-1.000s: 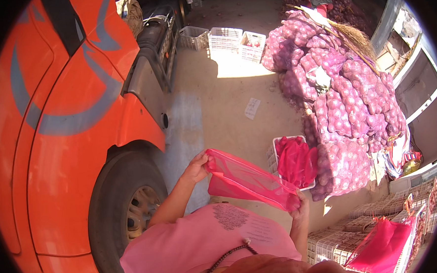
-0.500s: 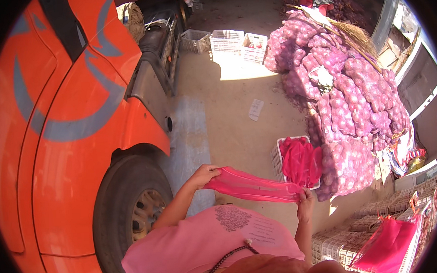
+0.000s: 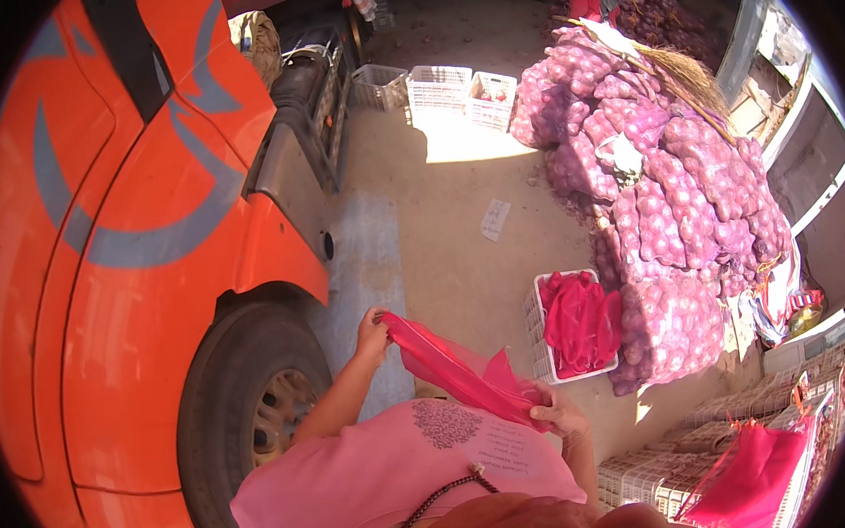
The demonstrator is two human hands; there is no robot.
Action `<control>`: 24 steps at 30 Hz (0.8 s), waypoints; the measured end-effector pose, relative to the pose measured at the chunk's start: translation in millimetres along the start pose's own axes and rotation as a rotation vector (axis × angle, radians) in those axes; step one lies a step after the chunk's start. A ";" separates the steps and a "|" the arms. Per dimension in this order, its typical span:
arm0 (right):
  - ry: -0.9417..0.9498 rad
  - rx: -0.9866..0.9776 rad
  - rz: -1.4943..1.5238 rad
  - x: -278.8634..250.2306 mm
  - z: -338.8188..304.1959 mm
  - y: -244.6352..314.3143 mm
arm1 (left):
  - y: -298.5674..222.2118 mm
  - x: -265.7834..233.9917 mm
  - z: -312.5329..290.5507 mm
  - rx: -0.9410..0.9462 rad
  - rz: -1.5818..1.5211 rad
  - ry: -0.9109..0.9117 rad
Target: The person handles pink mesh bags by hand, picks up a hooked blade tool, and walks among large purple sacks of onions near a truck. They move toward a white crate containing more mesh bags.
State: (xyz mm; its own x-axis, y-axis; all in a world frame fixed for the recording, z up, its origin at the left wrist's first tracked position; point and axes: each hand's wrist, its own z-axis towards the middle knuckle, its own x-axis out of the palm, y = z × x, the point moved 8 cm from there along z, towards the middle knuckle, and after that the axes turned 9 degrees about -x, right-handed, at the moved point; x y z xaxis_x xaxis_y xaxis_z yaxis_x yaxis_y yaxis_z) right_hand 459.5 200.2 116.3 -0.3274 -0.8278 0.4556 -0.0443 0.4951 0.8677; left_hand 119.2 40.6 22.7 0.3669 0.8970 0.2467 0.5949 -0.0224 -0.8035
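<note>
Currently, the left hand [image 3: 373,333] and right hand [image 3: 559,412] pinch a limp bag [image 3: 447,363], seemingly unfilled, between them above the shirt [image 3: 394,447], with more mesh [image 3: 580,323] in the crate [image 3: 541,349] beside filled sacks [image 3: 669,222].

We saw a brown floor [image 3: 438,201] bearing a pale card [image 3: 496,219], a white crate [image 3: 539,346] beside piled onion sacks [image 3: 674,222], and three crates [image 3: 438,99] standing in a row farther back.

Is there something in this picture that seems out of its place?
Perhaps two things: a pale sheet lies alone on the floor, like dropped litter, and a straw broom lies on the onion sacks, an unusual place.
</note>
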 end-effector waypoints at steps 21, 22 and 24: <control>-0.217 -0.151 0.325 -31.5 6.2 -18.3 | -21.5 29.9 -13.6 0.110 0.332 0.218; -0.202 -0.134 0.335 -29.0 7.4 -22.8 | -15.2 9.9 2.8 0.201 0.612 0.098; -0.193 -0.117 0.283 -27.9 8.8 -27.6 | 13.0 -18.5 23.5 0.063 0.292 0.025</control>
State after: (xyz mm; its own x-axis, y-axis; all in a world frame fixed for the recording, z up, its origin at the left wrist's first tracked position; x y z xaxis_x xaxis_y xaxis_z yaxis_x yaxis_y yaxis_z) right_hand 461.6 212.1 77.9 -0.4840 -0.5916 0.6448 0.1785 0.6546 0.7346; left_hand 103.3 34.1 -5.1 0.5343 0.8452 0.0129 0.4161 -0.2497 -0.8744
